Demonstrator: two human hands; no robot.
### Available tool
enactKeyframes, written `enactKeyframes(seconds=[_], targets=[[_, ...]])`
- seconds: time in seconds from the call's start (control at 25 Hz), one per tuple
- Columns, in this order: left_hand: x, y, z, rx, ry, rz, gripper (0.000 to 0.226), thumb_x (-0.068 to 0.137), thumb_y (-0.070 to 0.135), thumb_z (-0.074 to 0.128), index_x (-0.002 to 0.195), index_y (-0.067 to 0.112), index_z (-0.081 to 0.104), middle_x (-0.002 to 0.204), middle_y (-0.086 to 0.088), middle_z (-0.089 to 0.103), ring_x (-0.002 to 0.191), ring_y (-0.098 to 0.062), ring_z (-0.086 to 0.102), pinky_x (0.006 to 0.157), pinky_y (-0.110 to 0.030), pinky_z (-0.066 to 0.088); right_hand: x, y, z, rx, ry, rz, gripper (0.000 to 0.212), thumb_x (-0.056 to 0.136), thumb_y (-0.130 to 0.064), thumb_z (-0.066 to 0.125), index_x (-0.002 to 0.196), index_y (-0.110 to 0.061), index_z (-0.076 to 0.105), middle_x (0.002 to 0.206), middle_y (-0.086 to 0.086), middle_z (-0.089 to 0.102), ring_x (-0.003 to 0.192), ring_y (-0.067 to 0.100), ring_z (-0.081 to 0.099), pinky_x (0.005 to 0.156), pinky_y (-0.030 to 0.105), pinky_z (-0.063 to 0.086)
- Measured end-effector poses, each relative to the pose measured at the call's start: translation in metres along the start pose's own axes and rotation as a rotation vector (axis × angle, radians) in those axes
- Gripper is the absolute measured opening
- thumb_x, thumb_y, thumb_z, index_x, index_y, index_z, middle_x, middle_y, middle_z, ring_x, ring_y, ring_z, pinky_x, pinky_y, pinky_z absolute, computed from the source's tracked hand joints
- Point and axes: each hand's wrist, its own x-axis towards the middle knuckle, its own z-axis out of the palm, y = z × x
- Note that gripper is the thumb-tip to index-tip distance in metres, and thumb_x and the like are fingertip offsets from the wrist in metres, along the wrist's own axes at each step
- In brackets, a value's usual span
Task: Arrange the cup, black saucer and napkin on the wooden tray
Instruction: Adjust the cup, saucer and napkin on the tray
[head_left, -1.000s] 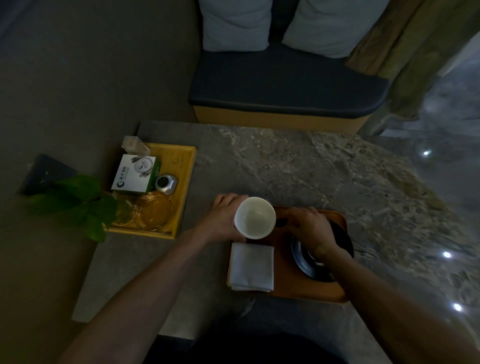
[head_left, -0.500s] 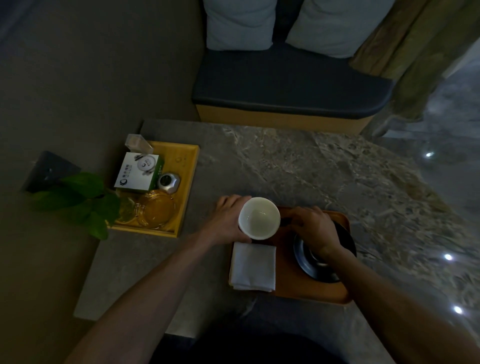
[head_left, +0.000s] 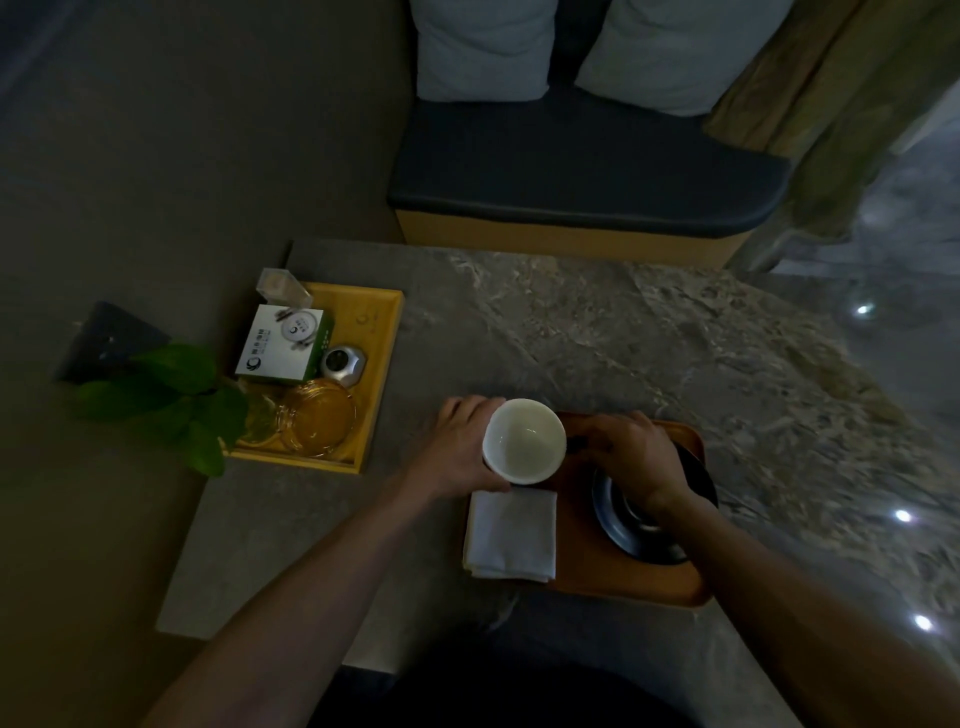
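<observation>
Cup (head_left: 523, 440), white and empty, sits just left of frame centre, gripped around its side by the left hand (head_left: 460, 448), fingers and thumb wrapped round the wall. It looks like glazed ceramic: stiff, smooth, probably slippery and easy to chip, so a grip round the body is likely safer than a pinch at the rim. Whether its base touches the wooden tray (head_left: 631, 584) or hangs above its upper-left corner cannot be told.

Right of centre the right hand (head_left: 635, 457) lies over the black saucer (head_left: 643, 535), fingers curled down toward the saucer's far edge; whether they pinch it cannot be told, as the dim light hides the fingertips. That saucer rests on the right part of the tray, appears hard and thin-edged, and would best be slid flat or lifted by the rim.

Below the cup, a folded white napkin (head_left: 511, 535) covers the tray's lower-left part, overhanging its left edge. Soft and light, it should shift easily; pressing it flat would move it without unfolding.
</observation>
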Motion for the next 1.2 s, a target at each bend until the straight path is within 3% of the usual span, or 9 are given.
enactKeyframes(seconds=[0.44, 0.96, 1.2], targets=[[0.002, 0.003, -0.005, 0.011, -0.041, 0.025, 0.111, 0.06, 0.043, 0.087, 0.149, 0.029, 0.022, 0.15, 0.004, 0.033, 0.139, -0.023, 0.02, 0.11, -0.048, 0.032, -0.006, 0.004, 0.003, 0.015, 0.062, 0.034, 0.033, 0.087, -0.022, 0.067, 0.117, -0.036, 0.066, 0.112, -0.007, 0.069, 0.106, 0.019, 0.058, 0.089, 0.04, 0.05], [0.003, -0.001, -0.004, 0.054, -0.033, 0.04, 0.111, 0.061, 0.044, 0.086, 0.15, 0.03, 0.02, 0.151, 0.005, 0.032, 0.139, -0.023, 0.02, 0.11, -0.047, 0.031, -0.006, 0.005, 0.007, 0.02, 0.105, 0.015, 0.027, 0.083, -0.026, 0.071, 0.108, -0.036, 0.068, 0.105, -0.008, 0.071, 0.098, 0.018, 0.062, 0.08, 0.042, 0.052], [0.004, -0.001, 0.0, 0.048, -0.027, 0.017, 0.112, 0.063, 0.042, 0.086, 0.151, 0.031, 0.018, 0.153, 0.005, 0.031, 0.14, -0.023, 0.018, 0.111, -0.047, 0.03, -0.009, 0.007, 0.014, -0.023, 0.15, 0.032, 0.031, 0.085, -0.023, 0.07, 0.112, -0.037, 0.066, 0.109, -0.006, 0.07, 0.105, 0.022, 0.057, 0.08, 0.037, 0.045]])
